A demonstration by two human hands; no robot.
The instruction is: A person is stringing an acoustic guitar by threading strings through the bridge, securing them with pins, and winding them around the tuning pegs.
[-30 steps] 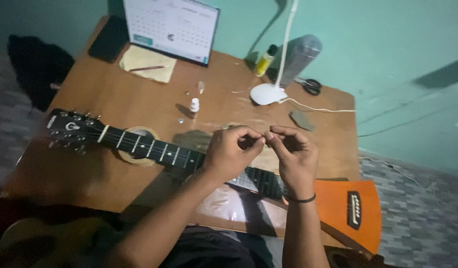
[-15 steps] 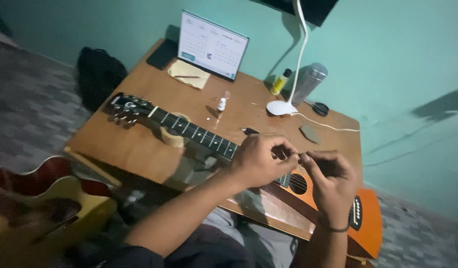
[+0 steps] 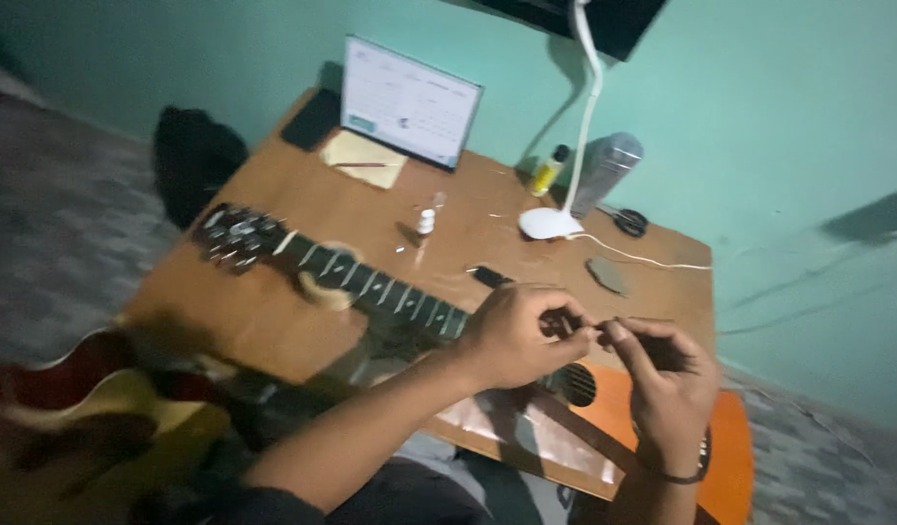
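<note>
Honestly, I couldn't make out what my left hand (image 3: pixel 515 335) and right hand (image 3: pixel 667 384) pinched together above the orange acoustic guitar (image 3: pixel 730 467): probably thin, light, springy; grip near fingertips.

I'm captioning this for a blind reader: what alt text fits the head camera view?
Two bare hands, left hand and right hand, pinch something too small to identify above an orange guitar lying across a wooden table. Behind stand a desk calendar and white lamp.

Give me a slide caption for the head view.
Both hands, left hand and right hand, pinch something small above an orange guitar lying across a wooden table.
</note>
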